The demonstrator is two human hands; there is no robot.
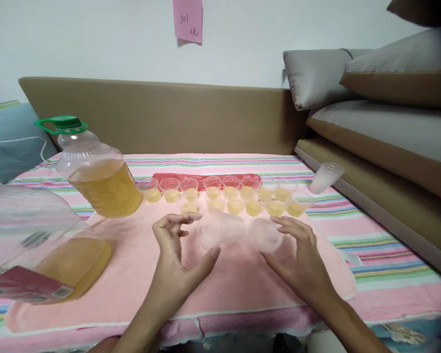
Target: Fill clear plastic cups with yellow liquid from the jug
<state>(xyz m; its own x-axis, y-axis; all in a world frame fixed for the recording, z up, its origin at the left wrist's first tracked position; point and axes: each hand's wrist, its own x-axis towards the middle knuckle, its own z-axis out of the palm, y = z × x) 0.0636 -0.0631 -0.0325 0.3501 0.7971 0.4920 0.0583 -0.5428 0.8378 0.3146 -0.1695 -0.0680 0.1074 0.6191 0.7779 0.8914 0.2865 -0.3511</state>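
Note:
Between my two hands, clear plastic cups are smeared by motion. The left cup (222, 230) lies on its side, between the thumb and fingertips of my left hand (178, 250). A second clear cup (265, 235), turned on its side, sits in the curved fingers and thumb of my right hand (297, 250). Whether either is a single cup or a stack cannot be made out. Just beyond the hands stand rows of small clear cups (235, 207), several of them with yellow liquid in the bottom.
On the left stand a green-capped jug (106, 186) of yellow liquid and a nearer, larger-looking jug (77, 264). Behind the cups lies a red plastic wrapper (206, 176). A tilted cloudy cup (325, 177) is at right, near stacked cushions (382, 132). A pink mat (132, 294) lies underneath.

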